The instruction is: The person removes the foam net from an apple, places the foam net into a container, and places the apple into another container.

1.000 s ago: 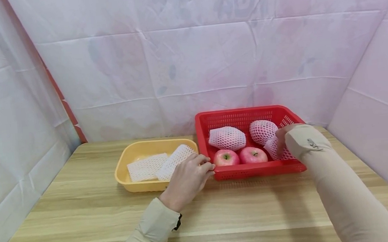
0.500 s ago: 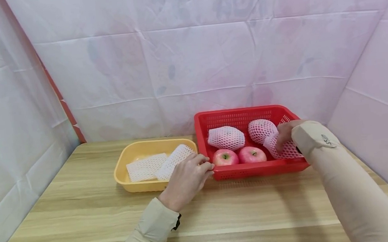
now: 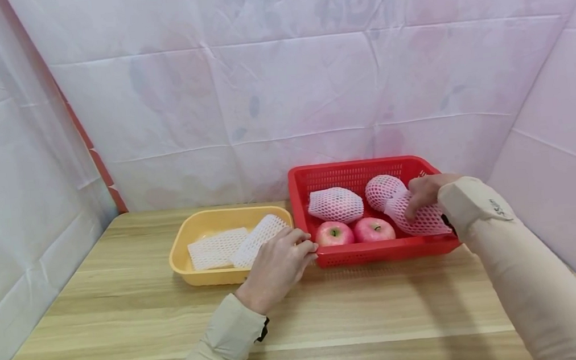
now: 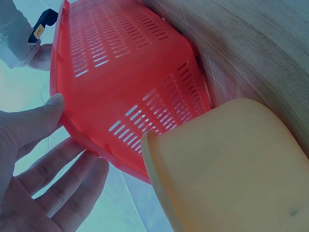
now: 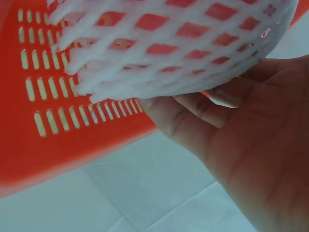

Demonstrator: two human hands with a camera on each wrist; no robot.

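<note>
My left hand (image 3: 280,266) is at the near left corner of the red basket (image 3: 387,251), thumb and fingertips on its rim. In the left wrist view the thumb lies on one side of that corner and the fingers on the other. Inside the basket, my right hand (image 3: 430,190) holds an apple in a white foam net (image 3: 417,214) at the right. The right wrist view shows fingers against the foam net (image 5: 193,53). Another netted apple (image 3: 384,190) touches it behind, and a third (image 3: 336,204) lies at the back left. Two bare apples, one left (image 3: 334,233) and one right (image 3: 374,229), sit in front.
A yellow tray (image 3: 184,263) stands left of the basket, close against it, with flat white foam nets (image 3: 219,249) inside. Both containers stand on a wooden table (image 3: 126,331). White cloth walls (image 3: 259,91) rise behind and at both sides.
My right hand has shifted slightly right and up, and more of its netted apple shows. The netted apple behind has edged left and back. My left hand stays in place.
</note>
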